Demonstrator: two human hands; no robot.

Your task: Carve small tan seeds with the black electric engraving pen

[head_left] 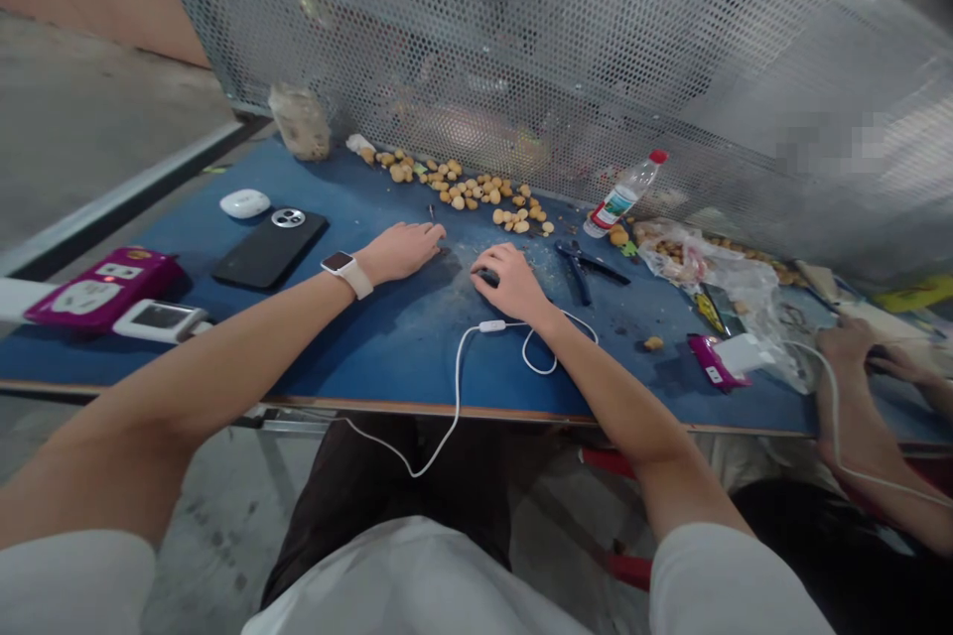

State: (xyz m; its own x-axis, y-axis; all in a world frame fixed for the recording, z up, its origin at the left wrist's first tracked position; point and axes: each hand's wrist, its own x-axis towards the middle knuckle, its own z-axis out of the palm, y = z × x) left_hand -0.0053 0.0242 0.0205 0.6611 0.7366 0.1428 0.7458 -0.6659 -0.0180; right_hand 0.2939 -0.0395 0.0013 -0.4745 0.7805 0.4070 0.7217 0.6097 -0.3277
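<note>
Clear plastic bag [715,273] holds nuts [668,253]; left hand [402,253] released; right hand [513,283] clenching dark object [487,278].

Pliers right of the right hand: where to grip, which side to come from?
Best grip is the two dark handles of the pliers, just behind the pivot, with the right hand coming from the near side. The handles splay toward the person and lie flat, leaving room for the fingers, while the jaws point away.
</note>
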